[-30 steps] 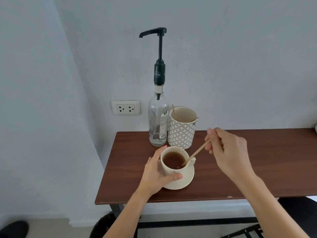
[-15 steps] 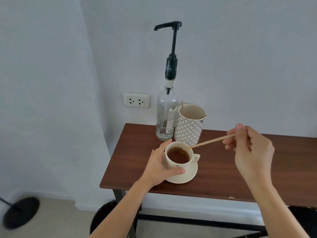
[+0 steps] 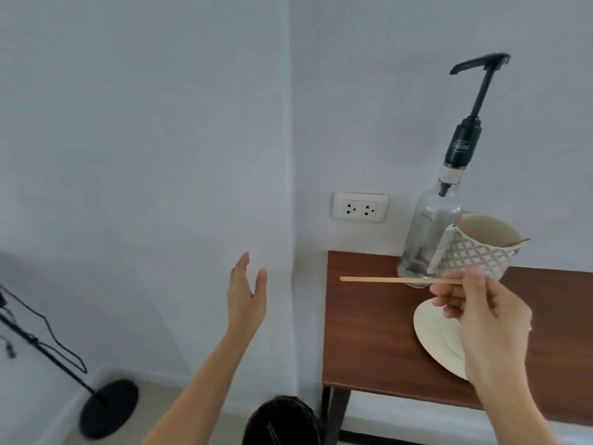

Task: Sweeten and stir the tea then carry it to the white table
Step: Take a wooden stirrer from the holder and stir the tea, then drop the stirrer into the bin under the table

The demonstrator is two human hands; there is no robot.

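My right hand (image 3: pixel 481 319) pinches a thin wooden stir stick (image 3: pixel 391 280), held level with its free end pointing left past the table edge. This hand hides the tea cup; only the cream saucer (image 3: pixel 433 335) shows beneath it on the brown wooden table (image 3: pixel 365 342). My left hand (image 3: pixel 247 300) is off the table to the left, in the air before the wall, fingers apart and holding nothing. The syrup pump bottle (image 3: pixel 430 239) and a patterned cup (image 3: pixel 478 252) holding another stick stand at the back of the table.
A round black bin (image 3: pixel 282 419) sits on the floor below the table's left corner. A wall socket (image 3: pixel 359 207) is above the table. A black stand with a round base (image 3: pixel 109 409) and cables is at the far left.
The view has swung left. My left hand let go of the cup and moved left off the table. My right hand lifted the stick out of the tea and turned it level, pointing left.
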